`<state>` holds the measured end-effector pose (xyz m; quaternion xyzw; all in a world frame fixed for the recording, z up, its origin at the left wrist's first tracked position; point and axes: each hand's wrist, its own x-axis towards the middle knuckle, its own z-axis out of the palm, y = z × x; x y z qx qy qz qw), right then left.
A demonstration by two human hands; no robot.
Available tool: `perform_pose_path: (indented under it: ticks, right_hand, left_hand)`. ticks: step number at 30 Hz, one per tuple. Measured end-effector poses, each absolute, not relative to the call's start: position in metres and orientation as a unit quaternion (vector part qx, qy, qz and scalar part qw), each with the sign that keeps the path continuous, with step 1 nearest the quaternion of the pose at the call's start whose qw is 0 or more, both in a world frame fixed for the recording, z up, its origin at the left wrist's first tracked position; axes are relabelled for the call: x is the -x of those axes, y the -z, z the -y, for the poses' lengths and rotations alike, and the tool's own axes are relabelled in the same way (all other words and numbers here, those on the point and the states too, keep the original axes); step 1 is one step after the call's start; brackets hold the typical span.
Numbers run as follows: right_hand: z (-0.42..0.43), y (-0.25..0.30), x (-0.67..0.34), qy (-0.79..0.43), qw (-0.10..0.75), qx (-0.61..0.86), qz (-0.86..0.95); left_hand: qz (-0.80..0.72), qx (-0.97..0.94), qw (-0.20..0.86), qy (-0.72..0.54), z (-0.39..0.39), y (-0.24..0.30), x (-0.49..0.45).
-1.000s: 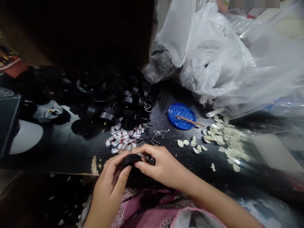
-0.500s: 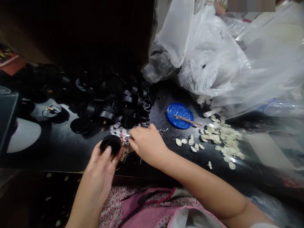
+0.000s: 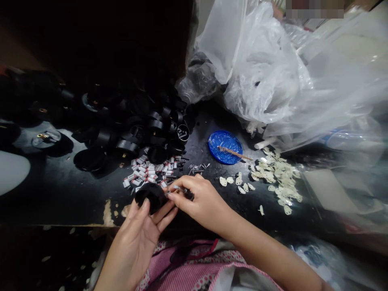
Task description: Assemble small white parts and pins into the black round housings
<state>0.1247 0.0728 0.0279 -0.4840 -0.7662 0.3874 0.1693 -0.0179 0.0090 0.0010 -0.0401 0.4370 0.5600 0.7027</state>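
My left hand (image 3: 142,230) cups a round black plastic part (image 3: 150,197) at the table's near edge, thumb on its rim. My right hand (image 3: 200,202) is pinched on a small dark tool with a metal tip (image 3: 184,191), the tip right at the black part. Just beyond lie a heap of small white-and-red pieces (image 3: 145,171) and a few loose screws (image 3: 197,167).
A pile of black round parts (image 3: 136,133) fills the back left. A blue lid with a stick (image 3: 224,142) sits mid-table, with pale flat cut-outs (image 3: 279,178) scattered to its right. Crumpled clear plastic bags (image 3: 273,72) cover the back right. The black table's near edge (image 3: 75,222) is chipped.
My right hand pulled back from the white-and-red heap toward me and met the black part again. My left hand, holding that part, shifted slightly right.
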Motion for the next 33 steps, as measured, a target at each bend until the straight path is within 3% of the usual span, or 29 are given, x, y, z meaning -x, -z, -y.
perform_pose_path:
  ticks: [4, 10, 15, 18, 23, 25, 33]
  right_hand:
    - [-0.074, -0.029, -0.131, -0.36, 0.132, 0.458, 0.802]
    - [-0.085, -0.023, -0.124, -0.13, 0.015, 0.462, 0.877]
    - [-0.095, -0.025, -0.114, -0.103, -0.021, 0.455, 0.884]
    - [-0.098, -0.027, -0.117, -0.152, 0.008, 0.456, 0.877]
    - [-0.092, -0.031, -0.131, -0.393, 0.165, 0.484, 0.764]
    - [-0.087, -0.033, -0.135, -0.442, 0.188, 0.492, 0.727]
    - [-0.081, -0.034, -0.137, -0.355, 0.197, 0.469, 0.784]
  left_hand:
    - [-0.464, 0.039, 0.663, -0.586, -0.005, 0.004, 0.019]
    - [-0.489, -0.015, 0.602, -0.631, -0.008, 0.002, 0.016]
    - [-0.458, -0.016, 0.617, -0.64, -0.019, -0.001, 0.011]
    - [-0.451, -0.013, 0.617, -0.645, -0.022, 0.001, 0.01]
    - [-0.444, -0.004, 0.622, -0.645, -0.019, 0.002, 0.01]
    - [-0.444, -0.023, 0.62, -0.646, -0.017, 0.001, 0.009]
    - [-0.513, -0.115, 0.568, -0.634, -0.01, 0.001, 0.0]
